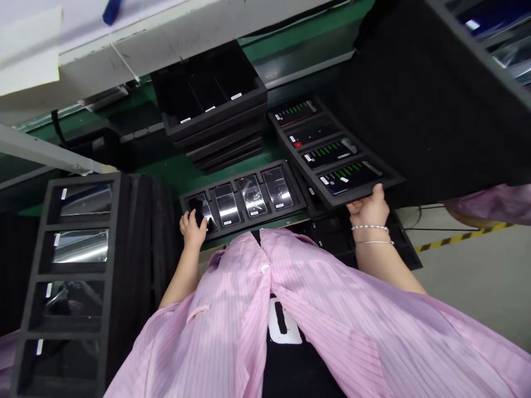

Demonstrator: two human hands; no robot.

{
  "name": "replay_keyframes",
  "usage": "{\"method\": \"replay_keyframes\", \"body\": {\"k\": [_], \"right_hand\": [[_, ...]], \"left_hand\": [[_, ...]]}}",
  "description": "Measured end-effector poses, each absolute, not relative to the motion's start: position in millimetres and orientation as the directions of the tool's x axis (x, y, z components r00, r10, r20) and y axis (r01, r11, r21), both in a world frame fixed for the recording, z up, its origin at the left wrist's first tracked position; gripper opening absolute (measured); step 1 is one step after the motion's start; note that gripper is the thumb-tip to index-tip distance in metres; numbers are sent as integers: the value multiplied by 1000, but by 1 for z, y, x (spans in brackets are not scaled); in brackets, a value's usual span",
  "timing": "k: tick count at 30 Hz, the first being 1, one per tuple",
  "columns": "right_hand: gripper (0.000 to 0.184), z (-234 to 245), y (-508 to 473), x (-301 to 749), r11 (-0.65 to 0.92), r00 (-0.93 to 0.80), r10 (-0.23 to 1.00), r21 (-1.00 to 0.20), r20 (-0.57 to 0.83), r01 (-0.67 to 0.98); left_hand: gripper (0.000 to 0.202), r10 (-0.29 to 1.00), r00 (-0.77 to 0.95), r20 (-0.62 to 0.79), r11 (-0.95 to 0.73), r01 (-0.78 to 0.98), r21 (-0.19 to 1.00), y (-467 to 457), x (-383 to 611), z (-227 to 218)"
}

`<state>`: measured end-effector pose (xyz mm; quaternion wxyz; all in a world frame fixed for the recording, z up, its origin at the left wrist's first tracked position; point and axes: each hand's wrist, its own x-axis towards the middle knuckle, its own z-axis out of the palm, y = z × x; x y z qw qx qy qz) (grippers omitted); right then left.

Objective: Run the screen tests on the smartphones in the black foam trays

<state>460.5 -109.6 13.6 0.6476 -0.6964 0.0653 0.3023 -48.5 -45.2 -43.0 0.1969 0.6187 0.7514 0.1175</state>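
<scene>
My left hand [192, 226] curls its fingers round a dark phone [203, 211] in the leftmost slot of a black foam tray [249, 216]. That tray holds three more phones with shiny film on them. My right hand [370, 208], with two thin bracelets on the wrist, grips the near edge of a second black tray [365, 192]. This tray is tilted and carries several phones with lit screens [332, 152]. My pink striped coat [290, 320] fills the bottom of the view.
A stack of empty black trays [215, 119] stands behind on the green belt [174, 171]. At left another black tray [41, 276] holds several glossy phones. A large black foam panel [435, 99] rises at right. A grey floor with yellow-black tape [460, 239] lies below it.
</scene>
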Motion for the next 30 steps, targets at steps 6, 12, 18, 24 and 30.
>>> {"method": "replay_keyframes", "body": {"k": [6,12,18,24,30], "right_hand": [[24,62,-99,463,64,854,414,-926,-314,-371],[15,16,-113,463,-325,840,212,-847,-500,-422],[32,-10,-128,450,-534,928,269,-842,-258,-80],[52,-10,-81,400,-242,363,928,-874,-82,421],[83,-42,-37,349,-396,175,898,-567,-404,722]], "left_hand": [[69,976,-131,-174,194,887,419,-43,-54,-43],[70,979,-63,-194,122,942,312,-30,-45,-41],[68,969,40,-243,12,978,207,-5,-24,-40],[63,974,-51,-219,97,973,208,9,-10,-46],[63,977,-27,-212,85,958,272,7,-21,-51]]}}
